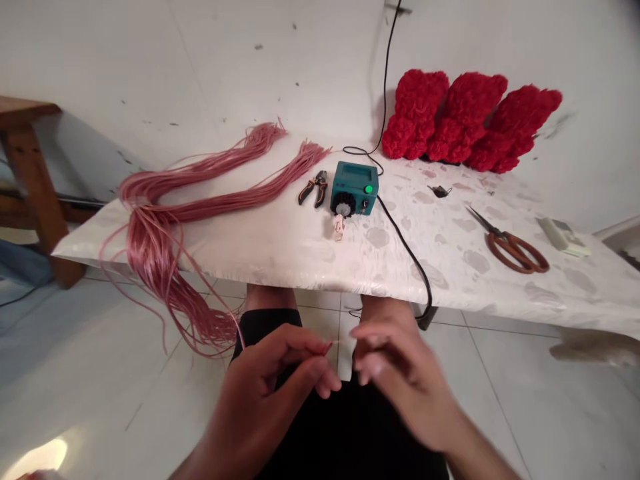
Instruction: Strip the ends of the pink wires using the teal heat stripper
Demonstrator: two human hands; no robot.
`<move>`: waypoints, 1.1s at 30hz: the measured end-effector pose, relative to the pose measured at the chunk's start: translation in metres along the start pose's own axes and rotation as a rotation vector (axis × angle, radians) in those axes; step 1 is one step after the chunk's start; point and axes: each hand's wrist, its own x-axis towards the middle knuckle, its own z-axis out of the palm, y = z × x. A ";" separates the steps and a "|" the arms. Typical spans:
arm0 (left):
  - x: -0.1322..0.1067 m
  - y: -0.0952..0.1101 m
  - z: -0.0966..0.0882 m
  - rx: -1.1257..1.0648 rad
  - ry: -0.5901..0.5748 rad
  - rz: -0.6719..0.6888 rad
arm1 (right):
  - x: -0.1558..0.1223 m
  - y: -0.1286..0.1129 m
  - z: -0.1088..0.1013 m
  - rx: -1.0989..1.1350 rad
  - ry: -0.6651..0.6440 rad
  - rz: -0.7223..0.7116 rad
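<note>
Finishes I saw: mostly glossy, some rough.
Pink cord (155, 250) looked smooth and shiny; teal plastic box (354, 180) matt; table covering (400, 263) glossy; red fluffy pile (463, 120) rough; wooden bench (30, 180) dull.

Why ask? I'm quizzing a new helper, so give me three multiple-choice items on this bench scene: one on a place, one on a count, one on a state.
1. Where do the pliers lie?
A. On the floor
B. On the white table, beside the teal box
C. Against the wall

2. How many red bear-shaped figures stand at the table's back?
A. One
B. Two
C. Three

3. How does the pink strand bundle lie?
A. Draped over the table's front edge
B. Coiled inside a box
C. Wound around the scissors

1: B, they lie just left of the box.
2: C, three stand in a row.
3: A, the strands hang down past the edge.
</note>
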 end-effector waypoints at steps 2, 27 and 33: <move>0.000 0.002 0.000 0.023 -0.024 0.023 | 0.004 -0.002 0.015 0.097 0.007 -0.003; -0.009 0.003 0.016 0.277 -0.056 -0.101 | 0.010 0.000 0.015 0.085 -0.159 -0.052; -0.008 -0.001 0.017 0.198 -0.070 -0.129 | 0.003 0.006 0.019 0.242 -0.038 -0.046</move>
